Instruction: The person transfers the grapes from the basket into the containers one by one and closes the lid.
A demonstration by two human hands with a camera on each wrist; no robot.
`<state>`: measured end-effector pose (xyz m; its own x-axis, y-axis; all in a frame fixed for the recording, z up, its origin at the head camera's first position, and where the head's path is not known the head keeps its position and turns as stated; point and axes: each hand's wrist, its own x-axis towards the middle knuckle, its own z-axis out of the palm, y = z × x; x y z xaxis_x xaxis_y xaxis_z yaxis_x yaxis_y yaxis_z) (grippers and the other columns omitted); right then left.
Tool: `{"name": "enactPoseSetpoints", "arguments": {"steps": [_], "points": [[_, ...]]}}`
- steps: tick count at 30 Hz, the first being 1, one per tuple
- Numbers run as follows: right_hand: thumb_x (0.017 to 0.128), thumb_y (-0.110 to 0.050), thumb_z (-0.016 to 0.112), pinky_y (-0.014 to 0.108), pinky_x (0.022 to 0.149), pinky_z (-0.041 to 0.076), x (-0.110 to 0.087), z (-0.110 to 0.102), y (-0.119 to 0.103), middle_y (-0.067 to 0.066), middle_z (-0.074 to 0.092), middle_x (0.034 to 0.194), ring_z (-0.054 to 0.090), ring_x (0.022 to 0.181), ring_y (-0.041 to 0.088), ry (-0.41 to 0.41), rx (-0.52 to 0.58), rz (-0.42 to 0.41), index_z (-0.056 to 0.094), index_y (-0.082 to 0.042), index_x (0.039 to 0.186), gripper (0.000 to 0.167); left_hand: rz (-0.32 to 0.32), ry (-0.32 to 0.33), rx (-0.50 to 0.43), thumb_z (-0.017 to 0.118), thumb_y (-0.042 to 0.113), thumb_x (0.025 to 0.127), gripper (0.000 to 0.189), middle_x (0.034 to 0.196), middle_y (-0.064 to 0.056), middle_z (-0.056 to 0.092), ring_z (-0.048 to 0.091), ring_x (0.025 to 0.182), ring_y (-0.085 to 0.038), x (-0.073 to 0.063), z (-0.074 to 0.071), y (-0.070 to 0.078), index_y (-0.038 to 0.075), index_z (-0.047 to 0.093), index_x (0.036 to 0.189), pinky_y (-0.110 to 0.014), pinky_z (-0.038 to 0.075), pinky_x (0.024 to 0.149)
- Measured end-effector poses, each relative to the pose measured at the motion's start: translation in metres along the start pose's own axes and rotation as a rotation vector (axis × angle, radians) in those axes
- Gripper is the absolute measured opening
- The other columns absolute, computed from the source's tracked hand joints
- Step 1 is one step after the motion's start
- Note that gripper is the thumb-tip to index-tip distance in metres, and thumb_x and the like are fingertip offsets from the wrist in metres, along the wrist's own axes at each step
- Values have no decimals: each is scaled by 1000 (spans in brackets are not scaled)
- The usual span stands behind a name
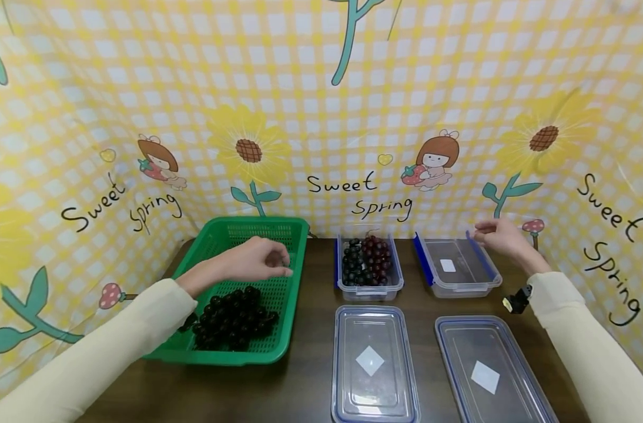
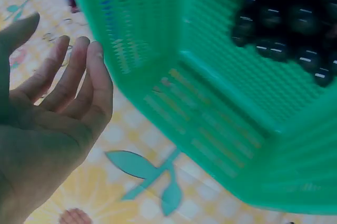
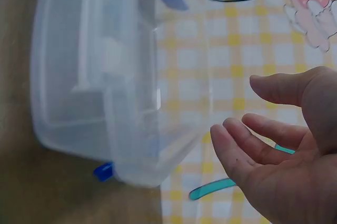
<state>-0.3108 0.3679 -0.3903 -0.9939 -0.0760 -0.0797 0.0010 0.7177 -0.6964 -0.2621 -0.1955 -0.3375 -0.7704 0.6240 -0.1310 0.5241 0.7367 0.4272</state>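
Observation:
My left hand hovers over the green plastic basket, its fingers loosely bent and holding nothing. Inside the basket, toward its front, lies a bunch of dark grapes. The left wrist view has the same hand beside the basket's slotted wall. At the far right, my right hand is by the back right corner of a see-through box with blue clips and a white label. In the right wrist view, the fingers are relaxed and apart from the box wall, with nothing in them.
Between basket and right box stands another see-through box holding dark and reddish grapes. Two blue-edged lids, a left lid and a right lid, lie in front on the brown table. A checkered cloth rises behind.

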Motion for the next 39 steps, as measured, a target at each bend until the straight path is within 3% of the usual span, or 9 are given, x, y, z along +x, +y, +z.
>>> {"name": "enactPoseSetpoints", "arguments": {"steps": [8,13,20,26,29,31,33,37,39], "points": [[110,-19,53,52,102,59,-5,-2,21,43,53,143,64,122,50,-17,2,8,38,20,150,57,-79,-82,48,70,54,98,62,136,-16,66,65,123,-35,-27,8,-42,9,61,140,-52,57,99],[111,-15,51,38,97,63,2,-7,30,44,45,150,65,126,43,-122,141,1,30,18,155,59,-148,-112,-27,74,53,95,73,145,-24,59,62,125,-42,-45,12,-68,8,54,148,-53,57,96],[112,-23,53,28,96,61,11,-14,45,36,38,162,67,123,17,-249,241,53,23,6,164,67,-246,-207,-108,81,50,90,88,151,-29,49,63,98,-23,-59,14,-84,8,43,157,-44,55,83],[112,-12,45,29,97,59,16,-16,50,36,39,161,68,112,5,-308,296,87,17,8,164,63,-250,-253,-109,86,47,87,96,153,-33,46,52,134,-50,-69,19,-89,7,38,161,-62,53,99],[112,-10,41,29,98,58,18,-17,51,39,33,162,67,112,3,-341,312,92,13,10,164,62,-302,-289,-172,87,43,87,99,156,-33,41,65,97,-40,-72,21,-91,10,34,163,-52,58,77],[112,-12,41,29,97,58,20,-18,52,39,39,159,66,111,3,-357,316,99,12,11,163,63,-342,-305,-229,87,40,87,99,158,-34,36,59,73,-28,-74,21,-92,12,31,164,-43,52,60],[112,-12,42,29,94,58,22,-19,53,30,57,146,67,107,2,-370,336,112,11,11,164,65,-386,-311,-287,87,36,87,99,160,-35,32,47,60,-20,-75,21,-93,14,29,165,-37,44,52],[111,-9,44,29,90,58,25,-20,55,-6,69,117,68,100,3,-393,420,147,7,8,165,67,-405,-316,-292,87,34,88,99,159,-36,33,65,90,-24,-78,21,-95,14,29,165,-43,57,59],[111,-8,44,29,90,58,26,-19,56,-11,68,112,68,98,4,-403,458,154,6,7,166,68,-413,-323,-286,87,35,88,99,159,-36,32,67,107,-31,-79,22,-95,15,29,165,-48,61,66]]}}
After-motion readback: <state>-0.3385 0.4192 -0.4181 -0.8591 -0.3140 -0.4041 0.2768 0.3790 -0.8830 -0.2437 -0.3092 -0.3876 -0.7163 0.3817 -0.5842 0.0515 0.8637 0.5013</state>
